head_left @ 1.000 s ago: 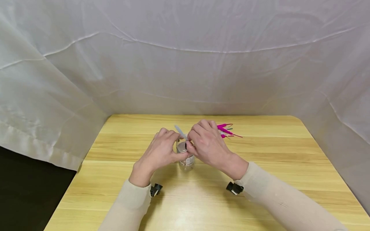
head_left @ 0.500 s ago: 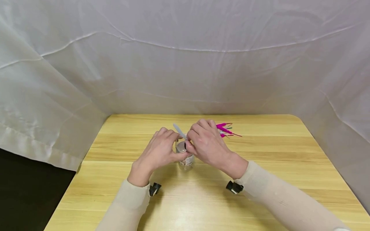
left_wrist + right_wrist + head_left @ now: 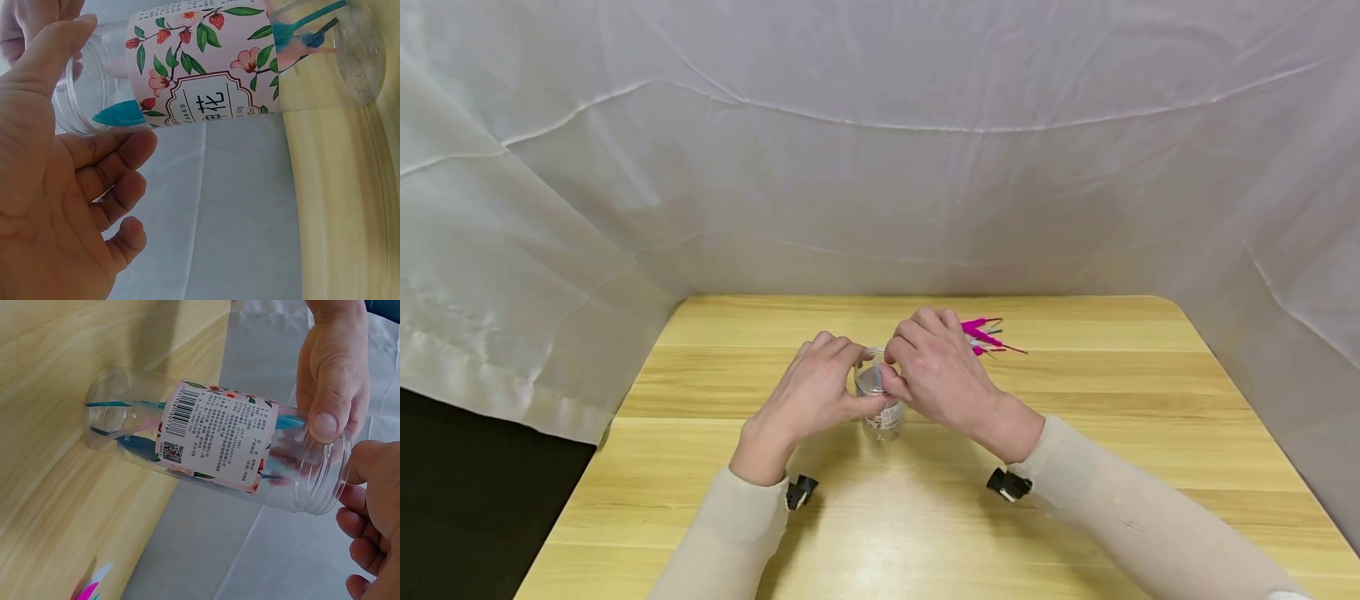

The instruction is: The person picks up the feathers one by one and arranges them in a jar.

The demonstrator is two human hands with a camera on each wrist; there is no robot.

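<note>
Wooden table (image 3: 1075, 467), white cloth backdrop (image 3: 880, 167), left hand (image 3: 808, 396) gripping clear jar (image 3: 880, 408), right hand (image 3: 936, 375) clenched at rim.

Head view high, forward-down; wrist views close (sharing the jar (image 3: 206, 75)).

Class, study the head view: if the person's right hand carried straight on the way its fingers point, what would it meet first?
Probably the rim of the clear jar, at which the right hand points leftward; its fingertips already look at the mouth. Just beyond is the left hand. Depth is hard to judge.
</note>
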